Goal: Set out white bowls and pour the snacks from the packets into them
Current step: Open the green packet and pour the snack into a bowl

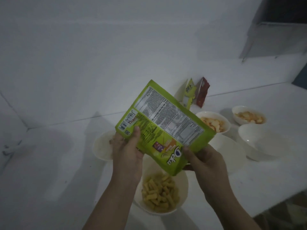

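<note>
Head view, looking down in dim light: nearest the person sits a white bowl (pixel 162 195) holding yellow stick snacks (pixel 160 193), resting on the white counter (pixel 58 171). Directly above it both hands hold a green snack packet (pixel 164 128) tilted and upside down, its printed back facing the camera. The left hand (pixel 127 150) grips the packet's lower left corner, thumb pressed on the print; the right hand (pixel 203 161) pinches the lower right edge near the logo, fingers curled behind. The hands are apart, one at each side of the packet. Behind the left hand an empty-looking white bowl (pixel 103 146) shows partly. To the right, past the packet, stand another plain white bowl (pixel 227 146) and a tilted one (pixel 259 140). Farther back two bowls carry pale orange snacks, one (pixel 214 122) just behind the packet and one (pixel 249 116) further right. At the wall lean a second green packet (pixel 188 93) and a red packet (pixel 202 92), side by side.
</note>
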The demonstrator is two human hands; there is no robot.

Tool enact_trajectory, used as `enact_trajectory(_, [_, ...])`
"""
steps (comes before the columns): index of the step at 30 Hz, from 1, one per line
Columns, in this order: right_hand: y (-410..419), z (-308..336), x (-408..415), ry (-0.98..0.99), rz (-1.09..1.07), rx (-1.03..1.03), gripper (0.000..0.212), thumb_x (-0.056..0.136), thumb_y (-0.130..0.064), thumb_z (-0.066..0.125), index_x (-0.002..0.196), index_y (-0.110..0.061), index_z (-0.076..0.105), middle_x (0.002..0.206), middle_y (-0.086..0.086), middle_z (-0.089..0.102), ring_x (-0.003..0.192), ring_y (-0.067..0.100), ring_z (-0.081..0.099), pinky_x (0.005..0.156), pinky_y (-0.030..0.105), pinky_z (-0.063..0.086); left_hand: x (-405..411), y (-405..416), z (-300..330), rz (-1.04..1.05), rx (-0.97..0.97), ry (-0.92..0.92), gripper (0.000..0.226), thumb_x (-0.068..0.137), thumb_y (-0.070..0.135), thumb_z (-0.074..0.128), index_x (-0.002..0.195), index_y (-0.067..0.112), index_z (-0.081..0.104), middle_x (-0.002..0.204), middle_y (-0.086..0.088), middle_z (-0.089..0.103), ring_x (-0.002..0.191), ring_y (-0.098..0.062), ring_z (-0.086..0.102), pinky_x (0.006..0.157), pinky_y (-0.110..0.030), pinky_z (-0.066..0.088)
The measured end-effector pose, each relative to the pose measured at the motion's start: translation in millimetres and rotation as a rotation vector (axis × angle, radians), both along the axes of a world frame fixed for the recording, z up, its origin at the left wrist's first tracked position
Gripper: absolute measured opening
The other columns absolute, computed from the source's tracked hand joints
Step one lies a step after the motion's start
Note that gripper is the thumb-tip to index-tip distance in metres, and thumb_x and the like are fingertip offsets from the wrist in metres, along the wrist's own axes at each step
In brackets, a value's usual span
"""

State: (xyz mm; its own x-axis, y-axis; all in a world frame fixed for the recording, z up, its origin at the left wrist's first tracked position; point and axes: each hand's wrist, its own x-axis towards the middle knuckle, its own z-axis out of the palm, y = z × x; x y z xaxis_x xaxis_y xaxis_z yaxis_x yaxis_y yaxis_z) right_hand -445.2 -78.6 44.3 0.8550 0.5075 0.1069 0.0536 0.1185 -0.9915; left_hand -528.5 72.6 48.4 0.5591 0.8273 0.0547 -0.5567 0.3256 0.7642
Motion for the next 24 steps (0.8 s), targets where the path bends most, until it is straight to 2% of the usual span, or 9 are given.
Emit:
enact_trajectory(3, [-30.1, 11.3, 19.5, -0.159, -0.092, 0.002, 0.017, 0.09, -0.01, 0.065, 0.102, -0.018, 0.073, 0.086, -0.005, 0.078, 0.075, 0.013, 0.074, 0.057, 0.024, 0.056, 19.9, -22.3, 0.5, -0.039, -0.025, 0.023, 0.037, 0.084, 0.018, 0.062, 0.121, 0.01, 0.063, 0.113, -0.009, 0.072, 0.096, -0.018, 0.07, 0.074, -0.031, 0.059])
enact_trajectory(6, [-70.7, 23.5, 44.2, -0.187, -0.175, 0.056, 0.02, 0.091, -0.006, 0.063, 0.106, -0.018, 0.07, 0.086, -0.003, 0.078, 0.075, 0.015, 0.075, 0.054, 0.027, 0.058, 46.2, -50.1, 3.4, -0.097, 0.016, 0.115, 0.012, 0.088, 0.021, 0.062, 0.092, 0.022, 0.074, 0.097, -0.001, 0.072, 0.083, -0.014, 0.064, 0.068, -0.026, 0.052])
enact_trajectory(8, [-102.2, 29.2, 63.1, -0.186, -0.213, 0.079, 0.021, 0.092, -0.006, 0.062, 0.107, -0.02, 0.067, 0.086, -0.004, 0.078, 0.075, 0.016, 0.075, 0.053, 0.028, 0.059, 69.0, -75.6, 5.5, -0.098, 0.036, 0.149, 0.019, 0.093, 0.019, 0.06, 0.078, 0.022, 0.072, 0.087, 0.0, 0.066, 0.076, -0.014, 0.056, 0.066, -0.025, 0.044])
enact_trajectory(12, [-171.3, 32.4, 101.7, -0.188, -0.322, 0.097, 0.02, 0.093, -0.006, 0.061, 0.106, -0.02, 0.066, 0.085, -0.002, 0.078, 0.073, 0.018, 0.075, 0.051, 0.026, 0.058, 122.5, -139.3, 8.2, -0.168, 0.043, 0.173, 0.024, 0.097, 0.018, 0.056, 0.077, 0.023, 0.069, 0.081, 0.003, 0.065, 0.066, -0.011, 0.052, 0.065, -0.026, 0.042])
enact_trajectory(15, [-227.9, 30.1, 131.6, -0.18, -0.412, 0.132, 0.018, 0.094, -0.007, 0.06, 0.106, -0.018, 0.066, 0.086, 0.001, 0.078, 0.074, 0.021, 0.075, 0.053, 0.03, 0.059, 166.2, -190.0, 4.7, -0.243, 0.07, 0.182, 0.019, 0.099, 0.016, 0.051, 0.084, 0.019, 0.061, 0.081, 0.0, 0.066, 0.063, -0.012, 0.05, 0.063, -0.025, 0.041])
enact_trajectory(18, [-285.0, 22.1, 158.0, -0.157, -0.503, 0.169, 0.015, 0.094, -0.007, 0.059, 0.105, -0.016, 0.066, 0.088, 0.003, 0.078, 0.077, 0.023, 0.075, 0.057, 0.034, 0.06, 209.0, -243.1, -1.4, -0.337, 0.069, 0.182, 0.018, 0.099, 0.012, 0.051, 0.083, 0.019, 0.058, 0.077, 0.001, 0.06, 0.059, -0.01, 0.048, 0.061, -0.025, 0.038])
enact_trajectory(21, [-338.2, 10.8, 178.9, -0.133, -0.615, 0.222, 0.019, 0.094, -0.004, 0.058, 0.108, -0.013, 0.066, 0.093, 0.002, 0.078, 0.081, 0.02, 0.074, 0.063, 0.034, 0.061, 249.7, -294.1, -6.0, -0.445, 0.097, 0.202, 0.017, 0.098, 0.013, 0.052, 0.083, 0.018, 0.058, 0.074, 0.001, 0.059, 0.058, -0.011, 0.048, 0.059, -0.026, 0.038])
enact_trajectory(24, [-389.9, -2.7, 194.9, -0.124, -0.769, 0.205, 0.019, 0.095, -0.006, 0.058, 0.11, -0.014, 0.066, 0.094, 0.0, 0.077, 0.081, 0.018, 0.074, 0.06, 0.031, 0.059, 287.3, -345.6, -13.4, -0.581, 0.163, 0.241, 0.015, 0.099, 0.014, 0.051, 0.085, 0.016, 0.058, 0.074, 0.002, 0.059, 0.057, -0.011, 0.048, 0.059, -0.026, 0.039])
